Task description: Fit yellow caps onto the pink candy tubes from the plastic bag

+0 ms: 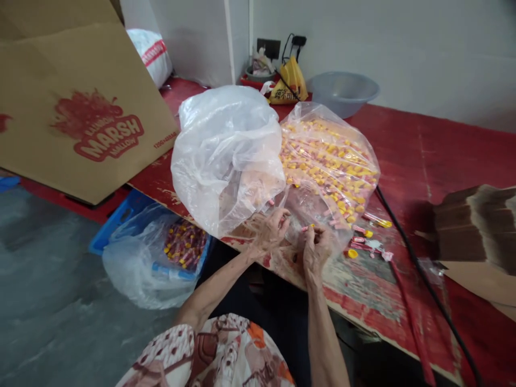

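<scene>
My left hand (269,232) rests at the table's near edge, fingers curled and pinching a small pink piece beside the mouth of a cloudy plastic bag (226,156). My right hand (317,248) is closed on a small pink and yellow piece, just in front of a clear plastic bag (330,161) filled with yellow and pink small parts. Loose yellow caps and pink tubes (365,242) lie on the red table (443,156) right of my right hand.
A blue crate lined with a plastic bag (145,258) holding assembled pieces sits on the floor at left. A marshmallow cardboard box (80,102) leans at upper left. A grey basin (342,91), a black cable (419,269) and stacked cardboard (475,226) are on the table.
</scene>
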